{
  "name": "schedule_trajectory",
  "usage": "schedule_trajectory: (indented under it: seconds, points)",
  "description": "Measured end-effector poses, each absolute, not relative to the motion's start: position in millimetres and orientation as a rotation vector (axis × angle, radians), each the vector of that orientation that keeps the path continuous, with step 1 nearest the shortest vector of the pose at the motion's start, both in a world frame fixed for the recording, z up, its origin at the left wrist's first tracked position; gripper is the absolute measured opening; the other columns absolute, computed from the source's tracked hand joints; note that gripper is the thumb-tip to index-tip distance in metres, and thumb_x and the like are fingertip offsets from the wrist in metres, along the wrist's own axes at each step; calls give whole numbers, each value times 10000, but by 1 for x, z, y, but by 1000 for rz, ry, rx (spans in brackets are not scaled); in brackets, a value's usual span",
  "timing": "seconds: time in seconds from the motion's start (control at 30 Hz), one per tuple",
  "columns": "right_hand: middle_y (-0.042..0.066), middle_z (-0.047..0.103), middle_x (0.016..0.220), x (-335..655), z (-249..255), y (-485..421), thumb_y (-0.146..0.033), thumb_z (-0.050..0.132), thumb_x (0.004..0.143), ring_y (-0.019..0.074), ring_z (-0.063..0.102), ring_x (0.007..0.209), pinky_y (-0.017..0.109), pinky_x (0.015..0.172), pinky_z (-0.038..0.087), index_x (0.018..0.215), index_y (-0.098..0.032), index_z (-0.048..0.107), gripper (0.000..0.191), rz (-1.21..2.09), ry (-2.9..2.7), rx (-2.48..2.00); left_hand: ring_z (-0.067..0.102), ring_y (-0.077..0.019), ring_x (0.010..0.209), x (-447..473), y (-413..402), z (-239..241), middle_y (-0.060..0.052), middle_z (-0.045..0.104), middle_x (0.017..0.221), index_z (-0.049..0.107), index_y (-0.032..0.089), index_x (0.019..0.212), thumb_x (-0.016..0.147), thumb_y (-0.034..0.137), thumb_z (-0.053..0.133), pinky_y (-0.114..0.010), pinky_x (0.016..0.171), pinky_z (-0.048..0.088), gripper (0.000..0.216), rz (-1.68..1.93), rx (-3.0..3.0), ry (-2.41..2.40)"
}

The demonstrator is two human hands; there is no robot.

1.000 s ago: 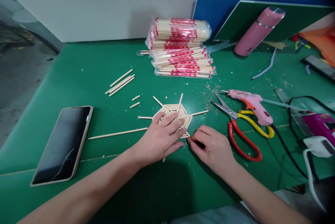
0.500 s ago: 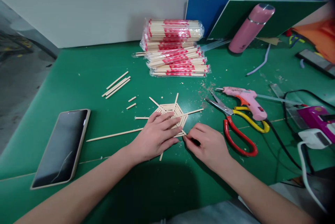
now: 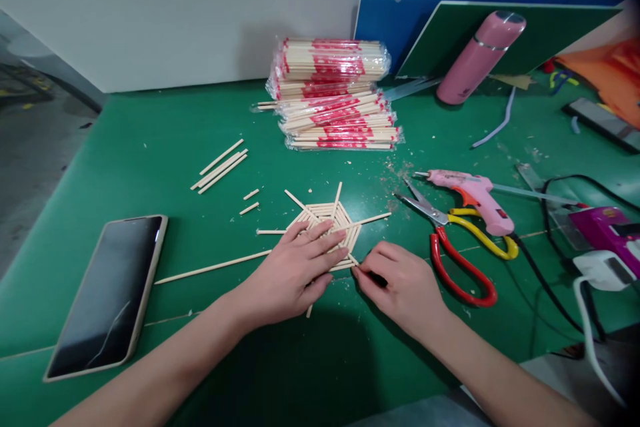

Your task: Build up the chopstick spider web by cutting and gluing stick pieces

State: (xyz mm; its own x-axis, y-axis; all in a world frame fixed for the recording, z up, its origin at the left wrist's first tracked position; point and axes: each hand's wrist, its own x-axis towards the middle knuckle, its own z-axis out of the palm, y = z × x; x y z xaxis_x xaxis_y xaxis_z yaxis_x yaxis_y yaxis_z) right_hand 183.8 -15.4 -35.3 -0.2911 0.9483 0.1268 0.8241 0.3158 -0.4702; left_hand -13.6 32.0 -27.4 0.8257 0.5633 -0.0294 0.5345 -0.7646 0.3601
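Green tabletop (image 3: 150, 120) | near left: phone (image 3: 107, 294), screen up | centre: stick hexagon (image 3: 327, 210) lying flat, long stick (image 3: 210, 267) to its left | left of centre: cut sticks (image 3: 220, 164) | far edge: stacked chopstick packs (image 3: 335, 94), pink flask (image 3: 480, 57) lying tilted | right: scissors (image 3: 460, 254) open, touching glue gun (image 3: 473, 190), wood dust (image 3: 395, 170) beside them

The stick web (image 3: 325, 210) is pale, matt bare wood. At 3 o'clock from it, the scissors (image 3: 440, 219) have shiny metal blades and glossy plastic handles. The surface (image 3: 150, 147) is matt green.
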Motion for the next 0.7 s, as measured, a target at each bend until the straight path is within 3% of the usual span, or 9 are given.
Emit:
schedule_trajectory:
  seconds: [0.2,0.4,0.7]
  points:
    - [8,517,641,183,-34,-15,-240,472,810,102,480,612,211,582,341,617,-182,562,221,454,-2203,-1571,253,-241,1265,-11,28,-33,-27,396,1333,492,259,1155,860,228,377,-492,1000,189,318,200,2698,860]
    - [4,502,626,183,-35,-15,-240,470,813,101,463,592,214,565,335,610,-184,561,229,468,-2190,-1560,239,-285,1263,-11,25,-35,-65,377,1343,468,222,1176,835,223,422,-535,989,181,344,219,2719,846]
    - [8,508,638,183,-37,-16,-244,477,817,109,466,611,226,577,341,629,-184,564,215,500,-2183,-1541,213,-261,1277,-11,24,-36,-32,368,1351,466,233,1168,857,236,382,-512,1008,147,322,224,2688,864]
